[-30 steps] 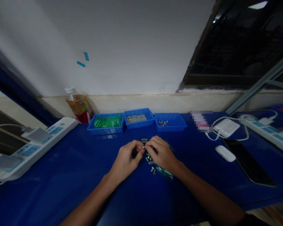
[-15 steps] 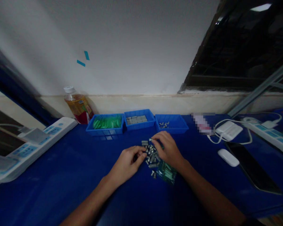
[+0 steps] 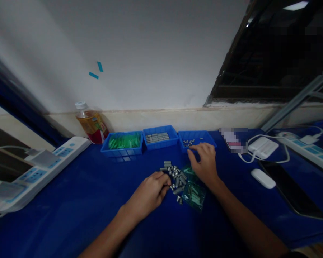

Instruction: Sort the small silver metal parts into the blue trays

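Note:
A pile of screws and metal cylinders lies on the blue tabletop. At its left edge, my left hand has its fingers curled together; whatever they hold is hidden. My right hand hovers at the front rim of the right blue bin, thumb and fingers apart, with nothing seen between them. Several small screws lie in that bin, and a single one sits toward its back. Beside the pile is a green clear bag of metal parts, with another green bag partly behind my right hand.
The left blue bin holds green bags; the middle blue bin holds metal cylinders. Behind them stands a bottle. Power strips flank the table. A white case, a phone and a white charger with cable lie right.
My right hand has moved from the pile up and right to the right bin, and its fingers no longer pinch a screw. My left hand stays at the pile, its fingers now more curled.

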The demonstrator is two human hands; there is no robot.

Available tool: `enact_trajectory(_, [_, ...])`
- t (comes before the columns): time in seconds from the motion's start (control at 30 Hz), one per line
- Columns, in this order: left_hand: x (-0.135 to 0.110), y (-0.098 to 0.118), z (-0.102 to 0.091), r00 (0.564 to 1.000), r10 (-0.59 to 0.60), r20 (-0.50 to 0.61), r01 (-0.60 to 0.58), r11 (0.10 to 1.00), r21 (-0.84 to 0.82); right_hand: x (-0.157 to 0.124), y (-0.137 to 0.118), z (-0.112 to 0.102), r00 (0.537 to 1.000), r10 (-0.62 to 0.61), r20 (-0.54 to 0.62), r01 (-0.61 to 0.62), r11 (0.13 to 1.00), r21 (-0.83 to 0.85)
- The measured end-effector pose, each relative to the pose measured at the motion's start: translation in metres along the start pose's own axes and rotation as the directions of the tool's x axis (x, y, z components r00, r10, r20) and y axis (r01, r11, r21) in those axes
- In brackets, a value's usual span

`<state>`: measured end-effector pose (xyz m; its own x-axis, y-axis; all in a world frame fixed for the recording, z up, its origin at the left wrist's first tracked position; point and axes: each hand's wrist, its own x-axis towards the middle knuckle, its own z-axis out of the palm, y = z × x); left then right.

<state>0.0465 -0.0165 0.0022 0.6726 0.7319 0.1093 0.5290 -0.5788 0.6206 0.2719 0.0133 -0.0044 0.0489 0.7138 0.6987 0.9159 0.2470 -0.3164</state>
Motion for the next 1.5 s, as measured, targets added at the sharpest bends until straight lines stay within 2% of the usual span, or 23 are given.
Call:
enact_trajectory(0.13, [0.001, -0.002, -0.004, 0.998, -0.024, -0.053, 0.024, 1.0, -0.007, -0.009, -0.03, -0.004, 0.971, -0.184, 0.15, 0.142, 0.957, 0.251])
enact_trajectory(0.27, [0.001, -0.004, -0.009, 0.993, -0.069, -0.096, 0.071, 0.997, 0.019, -0.013, -0.042, -0.007, 0.906, -0.313, 0.284, 0.207, 0.915, 0.346])
enact_trajectory(0.47, [0.0, -0.002, -0.005, 0.999, -0.042, -0.005, 0.042, 0.998, 0.044, -0.013, -0.042, -0.009, 0.893, -0.32, 0.317, 0.201, 0.913, 0.356])
enact_trajectory(0.63, [-0.001, 0.001, 0.0, 0.994, -0.079, -0.08, 0.08, 0.997, 0.014, -0.013, -0.043, -0.009, 0.872, -0.337, 0.356, 0.205, 0.91, 0.36])
enact_trajectory(0.73, [0.002, -0.001, 0.001, 0.98, -0.142, -0.143, 0.124, 0.984, -0.128, -0.015, -0.047, -0.01, 0.844, -0.367, 0.391, 0.219, 0.901, 0.374])
enact_trajectory(0.83, [0.005, -0.006, -0.001, 0.961, -0.227, -0.158, 0.149, 0.905, -0.398, -0.017, -0.053, -0.013, 0.834, -0.379, 0.401, 0.213, 0.891, 0.4])
enact_trajectory(0.9, [0.006, -0.008, -0.004, 0.954, -0.249, -0.166, 0.147, 0.874, -0.463, -0.018, -0.056, -0.014, 0.836, -0.372, 0.403, 0.199, 0.891, 0.409])
enact_trajectory(1.0, [0.004, -0.006, -0.006, 0.978, -0.165, -0.129, 0.12, 0.946, -0.3, -0.019, -0.056, -0.013, 0.848, -0.344, 0.404, 0.168, 0.896, 0.41])
enact_trajectory(1.13, [-0.001, 0.003, -0.001, 1.0, 0.009, -0.009, -0.009, 0.997, -0.074, -0.017, -0.046, -0.009, 0.895, -0.276, 0.351, 0.121, 0.906, 0.405])
enact_trajectory(1.2, [-0.003, 0.006, 0.004, 1.0, 0.011, 0.016, -0.011, 1.0, -0.005, -0.015, -0.042, -0.009, 0.912, -0.249, 0.325, 0.105, 0.909, 0.403])
enact_trajectory(1.3, [-0.003, 0.006, 0.007, 0.999, -0.019, 0.031, 0.017, 0.998, 0.054, -0.014, -0.041, -0.009, 0.915, -0.249, 0.317, 0.106, 0.908, 0.406])
enact_trajectory(1.5, [0.001, -0.002, 0.0, 0.998, -0.062, 0.021, 0.061, 0.998, 0.022, -0.017, -0.045, -0.007, 0.899, -0.284, 0.333, 0.132, 0.901, 0.412])
